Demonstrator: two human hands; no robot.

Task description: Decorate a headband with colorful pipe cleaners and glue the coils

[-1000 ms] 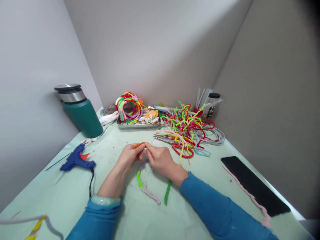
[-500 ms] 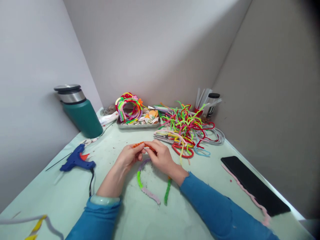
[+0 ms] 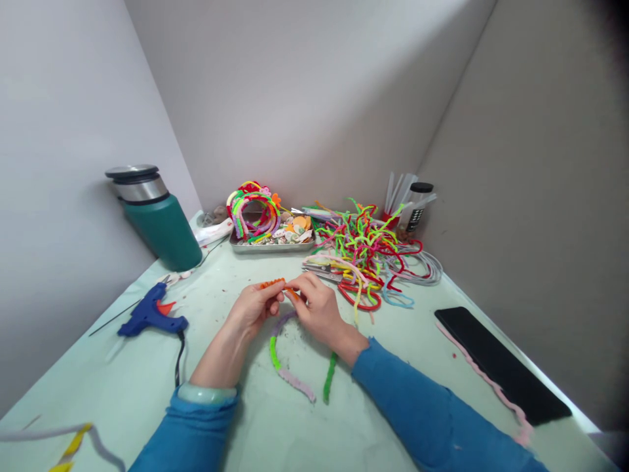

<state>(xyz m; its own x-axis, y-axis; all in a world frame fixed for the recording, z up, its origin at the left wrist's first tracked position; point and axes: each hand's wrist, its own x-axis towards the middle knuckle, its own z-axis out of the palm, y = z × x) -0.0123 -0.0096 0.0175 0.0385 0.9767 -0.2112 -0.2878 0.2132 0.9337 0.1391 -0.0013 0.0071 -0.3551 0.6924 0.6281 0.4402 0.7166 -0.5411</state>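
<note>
My left hand [image 3: 256, 307] pinches an orange pipe cleaner [image 3: 272, 283] that looks coiled or bent into ridges, between thumb and forefinger. Close beside it, my right hand [image 3: 314, 301] is closed on the same orange pipe cleaner, thumb and fingertips together. Underneath both hands, a curved headband [image 3: 274, 354] wrapped in purple, bright green and lilac fuzzy stems lies on the table; its other arm [image 3: 330, 379] is dark green. The top of the headband is hidden by my hands.
At left are a blue glue gun [image 3: 152, 314] and a green bottle [image 3: 160, 229]. Behind, a metal tray [image 3: 272, 248] holds wrapped bands and small cut pieces. Scissors [image 3: 358, 298] lie by a tangle of pipe cleaners [image 3: 363, 236]. A black slab [image 3: 496, 360] and pink pipe cleaner [image 3: 484, 373] lie at right.
My right fingers have shifted slightly along the orange pipe cleaner, and more of it shows between them. The left hand stays nearly still.
</note>
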